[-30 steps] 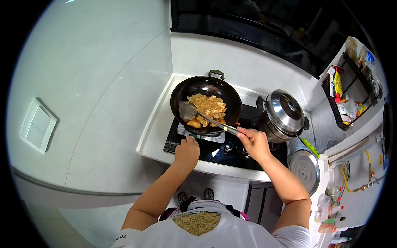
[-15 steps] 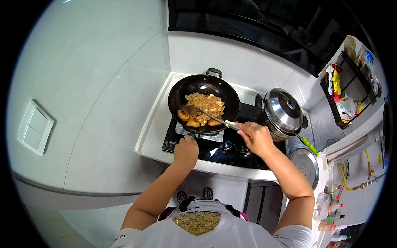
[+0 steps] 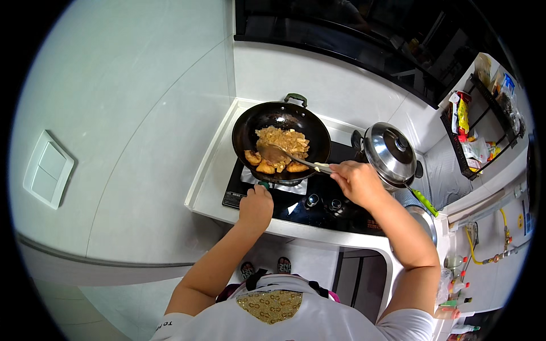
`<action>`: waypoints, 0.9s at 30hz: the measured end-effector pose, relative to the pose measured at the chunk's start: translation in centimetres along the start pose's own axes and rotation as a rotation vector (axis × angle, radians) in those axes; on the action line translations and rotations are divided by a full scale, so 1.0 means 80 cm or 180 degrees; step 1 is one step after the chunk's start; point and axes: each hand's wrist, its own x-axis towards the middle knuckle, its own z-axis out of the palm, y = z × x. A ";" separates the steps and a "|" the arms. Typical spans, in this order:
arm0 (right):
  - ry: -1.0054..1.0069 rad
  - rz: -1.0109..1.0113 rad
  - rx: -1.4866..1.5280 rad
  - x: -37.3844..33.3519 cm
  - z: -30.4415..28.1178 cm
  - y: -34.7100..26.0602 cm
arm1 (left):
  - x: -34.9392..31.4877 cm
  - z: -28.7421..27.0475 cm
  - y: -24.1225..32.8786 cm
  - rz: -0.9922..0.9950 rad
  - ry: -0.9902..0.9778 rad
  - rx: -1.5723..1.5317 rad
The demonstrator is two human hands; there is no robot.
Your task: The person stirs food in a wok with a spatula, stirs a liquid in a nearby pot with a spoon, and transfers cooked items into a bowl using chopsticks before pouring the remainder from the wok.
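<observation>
A black wok (image 3: 250,122) stands on the left burner. In it lies a heap of light brown sliced food (image 3: 284,139), with several larger golden-brown chunks (image 3: 265,167) along the near side. My left hand (image 3: 256,209) is closed round the wok's near handle (image 3: 263,185), whose green end shows past the fingers. A long-handled spatula (image 3: 301,161) is gripped by its handle end in my right hand (image 3: 358,181). Its head rests against the left side of the heap, partly blurred. A pale piece lies along the handle near my fingers.
Right of the wok, a lidded steel pot (image 3: 391,152) sits close by my right hand. A green-handled utensil (image 3: 424,200) juts out beside it. The black glass cooktop (image 3: 296,204) has knobs at its front. A wall rack (image 3: 480,122) holds packets; bottles (image 3: 458,278) stand at lower right.
My right hand has moved slightly right, and the spatula's head has shifted a little right into the food. My left hand keeps its grip on the wok handle.
</observation>
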 end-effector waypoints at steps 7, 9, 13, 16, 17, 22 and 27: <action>0.0374 -0.0234 -0.0183 0.003 -0.026 -0.002 | 0.000 0.000 0.001 -0.0020 0.0062 -0.0010; 0.0531 -0.0636 -0.0626 0.002 -0.027 0.000 | 0.000 0.001 0.000 0.0004 0.0050 -0.0005; 0.0531 -0.1362 -0.1479 0.002 -0.029 -0.003 | 0.000 -0.001 0.001 0.0005 -0.0001 -0.0009; 0.0559 -0.1602 -0.1724 0.005 -0.018 -0.009 | 0.000 -0.001 -0.001 0.0019 -0.0001 -0.0023; 0.0552 -0.1676 -0.1783 0.006 -0.015 -0.010 | 0.000 -0.001 -0.002 0.0028 -0.0007 -0.0028; 0.0446 -0.1907 -0.1804 0.011 -0.001 -0.007 | -0.001 0.003 -0.001 0.0028 0.0024 -0.0020; 0.0512 -0.1930 -0.1843 0.020 -0.004 -0.017 | -0.001 0.000 -0.001 0.0015 0.0115 -0.0009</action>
